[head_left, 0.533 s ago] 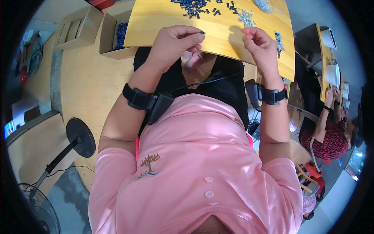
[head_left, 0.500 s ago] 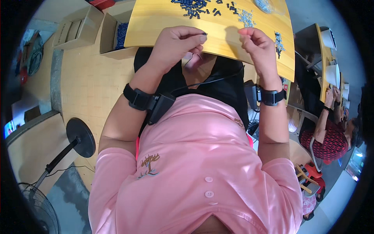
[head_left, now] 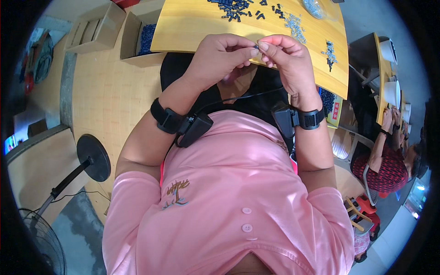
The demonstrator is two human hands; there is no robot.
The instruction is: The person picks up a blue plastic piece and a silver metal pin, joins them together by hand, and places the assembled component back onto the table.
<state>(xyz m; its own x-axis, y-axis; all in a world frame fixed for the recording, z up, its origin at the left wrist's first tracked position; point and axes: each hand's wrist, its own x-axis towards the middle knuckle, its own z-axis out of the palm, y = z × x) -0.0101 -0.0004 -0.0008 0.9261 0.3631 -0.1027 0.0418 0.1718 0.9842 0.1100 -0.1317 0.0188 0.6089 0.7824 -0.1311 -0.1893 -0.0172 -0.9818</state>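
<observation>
Yellow wood makes up the table (head_left: 192, 32), strewn with dark little pieces (head_left: 233, 7) and silvery ones (head_left: 295, 23). At its near edge, the left hand (head_left: 217, 57) and right hand (head_left: 288, 59) meet fingertip to fingertip, both pinched on one tiny dark part (head_left: 255, 46). Cardboard boxes (head_left: 114, 32) sit to the left.

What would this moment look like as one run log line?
left hand: pinching tiny dark part | right hand: pinching same part | yellow wooden table: dark and silvery small parts
</observation>
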